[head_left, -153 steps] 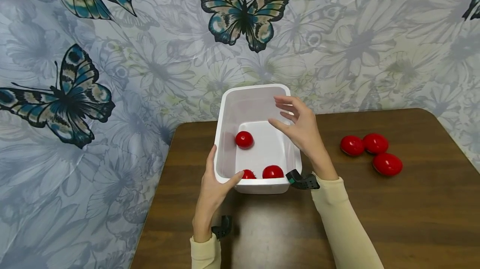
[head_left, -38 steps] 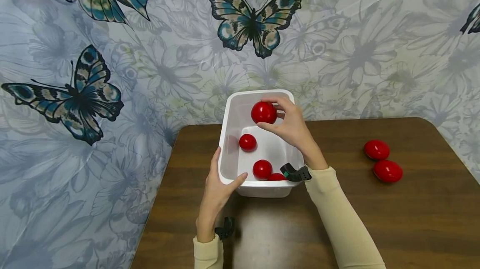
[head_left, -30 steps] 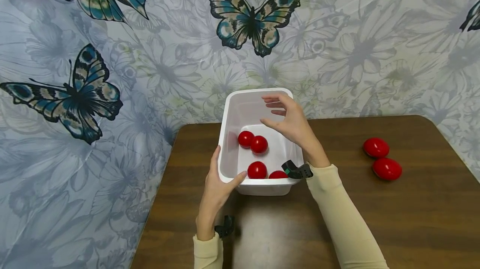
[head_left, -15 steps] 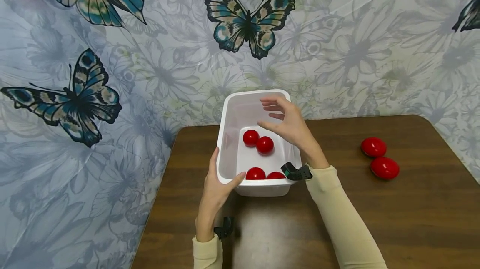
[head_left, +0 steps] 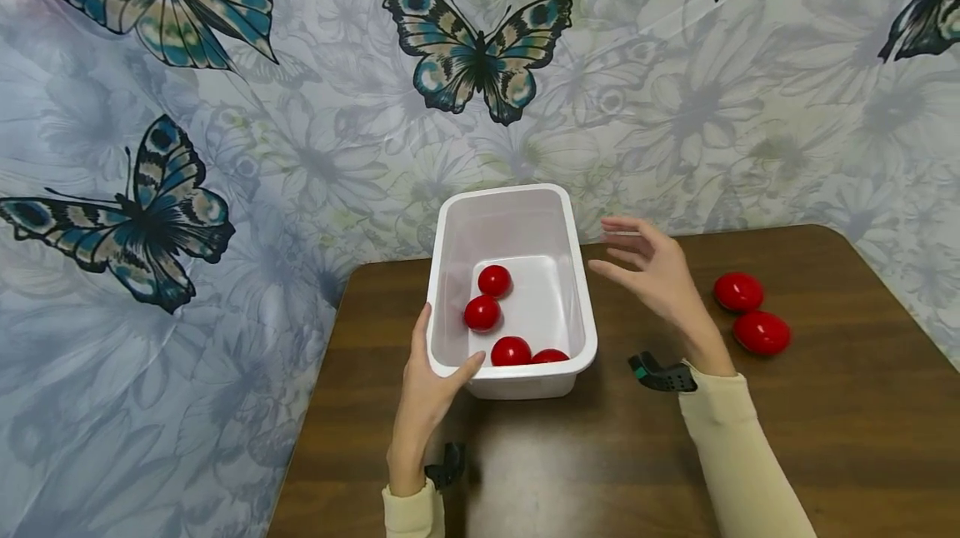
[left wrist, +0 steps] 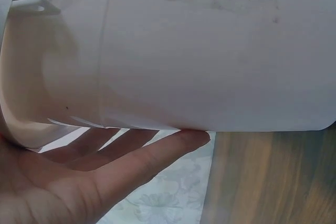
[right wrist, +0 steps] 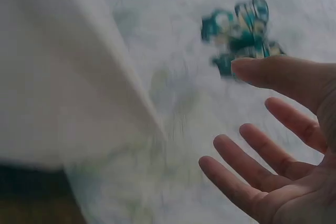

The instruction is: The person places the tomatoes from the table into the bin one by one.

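A deep white plastic tub (head_left: 555,288), tilted toward the viewer, has several glossy red ball-like objects (head_left: 482,314) in it. One of them is partly hidden behind the near rim. My left hand (head_left: 431,392) grips the tub's near left corner, thumb over the rim. In the left wrist view, the fingers (left wrist: 152,158) lie along the outer wall. To the right of the tub, my right hand (head_left: 660,276) hovers with nothing in it, fingers spread. In the right wrist view, that hand (right wrist: 283,177) is apart from the blurred tub wall (right wrist: 68,77).
Two more glossy red, egg-shaped objects (head_left: 762,333) lie close together on the brown wooden table (head_left: 600,471), to the right of my right hand. Behind the table's far edge rises a wall covering (head_left: 315,122) with butterflies and flowers.
My right hand let go of a red ball-like object inside the tub, then moved out to the right. The red objects in the tub shifted. My left hand kept its grip.
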{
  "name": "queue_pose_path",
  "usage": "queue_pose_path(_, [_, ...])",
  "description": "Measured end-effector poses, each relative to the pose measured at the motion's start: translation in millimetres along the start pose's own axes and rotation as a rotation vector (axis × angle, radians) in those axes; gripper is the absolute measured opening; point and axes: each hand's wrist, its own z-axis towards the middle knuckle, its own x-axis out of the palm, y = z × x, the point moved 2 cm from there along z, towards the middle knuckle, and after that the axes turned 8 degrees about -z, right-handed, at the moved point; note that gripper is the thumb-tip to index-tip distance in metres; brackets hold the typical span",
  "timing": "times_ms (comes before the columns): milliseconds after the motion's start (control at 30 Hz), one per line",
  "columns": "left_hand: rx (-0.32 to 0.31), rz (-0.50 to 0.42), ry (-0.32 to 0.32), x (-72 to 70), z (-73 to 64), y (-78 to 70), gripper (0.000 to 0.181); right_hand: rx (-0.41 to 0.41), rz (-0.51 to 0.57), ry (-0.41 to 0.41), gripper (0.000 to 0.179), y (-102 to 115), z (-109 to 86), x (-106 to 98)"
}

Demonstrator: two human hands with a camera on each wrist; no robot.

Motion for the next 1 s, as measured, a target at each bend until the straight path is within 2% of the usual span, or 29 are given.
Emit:
queue_pose_path(100, [0.008, 0.006, -0.010, -2.5, -0.1, -2.0, 0.106, 0.003, -0.035, -0.081, 0.055, -21.1, -22.9, -38.9])
queue_pose_path(267, [0.027, 0.021, -0.008, -8.6, 1.8, -6.2, 0.105, 0.059, 0.045, -0.224, 0.056, -53.1, -58.5, -105.9])
queue_pose_path(400, [0.017, 0.019, -0.018, -12.2, 1.0, -6.2, 0.104, 0.133, 0.125, -0.306, 0.054, -71.9, -76.4, -138.0])
queue_pose_path(500, [0.006, 0.016, -0.017, -11.6, 0.4, -5.7, 0.105, 0.187, 0.144, -0.338, 0.053, -90.7, -86.4, -147.1])
queue_pose_path(567, [0.001, 0.013, -0.016, -10.1, 0.2, -5.2, 0.105, 0.226, 0.051, -0.333, 0.051, -106.8, -94.4, -148.7])
queue_pose_path(633, [-0.004, 0.014, -0.012, -8.1, -0.4, -4.3, 0.105, 0.276, -0.086, -0.311, 0.050, -124.8, -103.7, -147.4])
queue_pose_path(733, [-0.005, 0.015, -0.008, -5.1, -1.5, -1.9, 0.104, 0.363, -0.381, -0.246, 0.051, -150.6, -118.2, -141.4])
queue_pose_path(833, [-0.005, 0.018, -0.008, -2.7, -2.0, 0.8, 0.104, 0.438, -0.542, -0.214, 0.059, -168.7, -128.7, -133.8])
queue_pose_path(900, [-0.002, 0.019, -0.004, -1.5, -2.0, 1.8, 0.104, 0.468, -0.602, -0.224, 0.062, -175.0, -132.1, -129.8])
queue_pose_path(1000, [0.006, 0.012, -0.002, -0.5, -1.8, 1.9, 0.104, 0.477, -0.589, -0.252, 0.062, -177.6, -134.2, -127.0])
